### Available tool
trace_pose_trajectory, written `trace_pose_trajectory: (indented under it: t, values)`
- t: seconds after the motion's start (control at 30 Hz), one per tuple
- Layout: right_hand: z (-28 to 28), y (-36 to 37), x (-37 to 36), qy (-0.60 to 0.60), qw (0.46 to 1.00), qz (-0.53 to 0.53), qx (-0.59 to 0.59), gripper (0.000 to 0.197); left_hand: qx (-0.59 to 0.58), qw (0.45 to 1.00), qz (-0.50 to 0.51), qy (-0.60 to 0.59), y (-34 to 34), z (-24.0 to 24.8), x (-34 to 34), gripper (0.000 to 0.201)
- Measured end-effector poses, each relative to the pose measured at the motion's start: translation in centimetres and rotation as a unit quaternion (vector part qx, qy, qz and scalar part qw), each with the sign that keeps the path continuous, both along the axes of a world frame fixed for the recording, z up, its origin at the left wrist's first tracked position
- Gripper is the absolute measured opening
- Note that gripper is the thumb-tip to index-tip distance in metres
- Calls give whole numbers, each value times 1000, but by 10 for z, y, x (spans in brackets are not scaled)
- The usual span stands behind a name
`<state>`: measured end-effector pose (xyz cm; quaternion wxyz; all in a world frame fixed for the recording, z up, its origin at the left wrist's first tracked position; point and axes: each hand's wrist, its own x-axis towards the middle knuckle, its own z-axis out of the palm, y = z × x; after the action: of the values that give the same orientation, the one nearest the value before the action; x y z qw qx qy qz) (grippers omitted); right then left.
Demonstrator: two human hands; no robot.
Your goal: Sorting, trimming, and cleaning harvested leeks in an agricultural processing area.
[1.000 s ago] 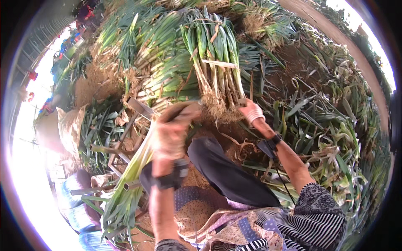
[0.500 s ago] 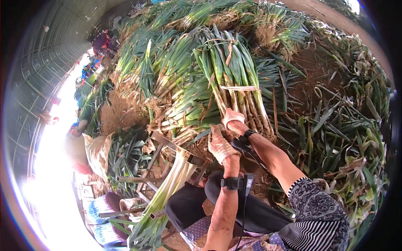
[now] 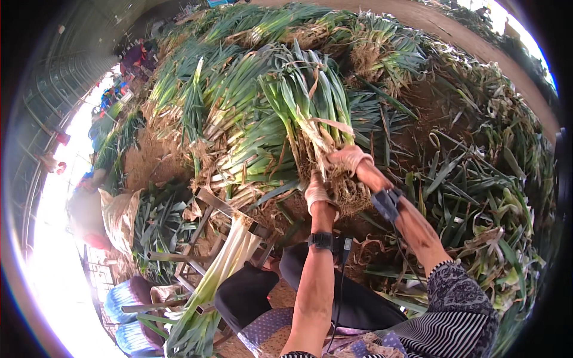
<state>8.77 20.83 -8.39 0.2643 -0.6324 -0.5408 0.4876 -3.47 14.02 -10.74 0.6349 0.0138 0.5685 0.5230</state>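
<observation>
Right hand [image 3: 351,158] shifted right across leek bundle [image 3: 328,98].
We see it clasping the bundle; left hand [image 3: 318,194] by roots [image 3: 353,196], grip unclear.

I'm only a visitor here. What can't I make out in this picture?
All in the head view:
Palm sides of the left hand and right hand: turned away, so how firmly they grip is unclear.
Part of the bundle of stalks: hidden behind the hands.
Left sleeve: mostly cut off by the lower edge.
Bright area at far left: washed out by glare.
Distant blue things: too small to identify.
</observation>
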Motion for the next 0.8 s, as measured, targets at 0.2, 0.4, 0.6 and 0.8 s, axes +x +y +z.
trace_pose_trajectory:
  t: [0.2, 0.4, 0.6, 0.8]
  values:
    - [-27, -29, 0, -144, 989, 3, 25, 45, 44, 968, -113, -220, 11, -34, 31, 48]
    - [18, -52, -15, -294, 956, 11, 17, 56, 48, 958, 50, -278, 21, -60, 31, 31]
    - [20, -62, -4, -342, 938, 15, 51, 52, 12, 989, 54, -139, 13, -38, 48, 24]
    - [97, -80, -26, -307, 945, 19, 111, 49, 189, 958, 192, -98, 10, -104, 36, 11]
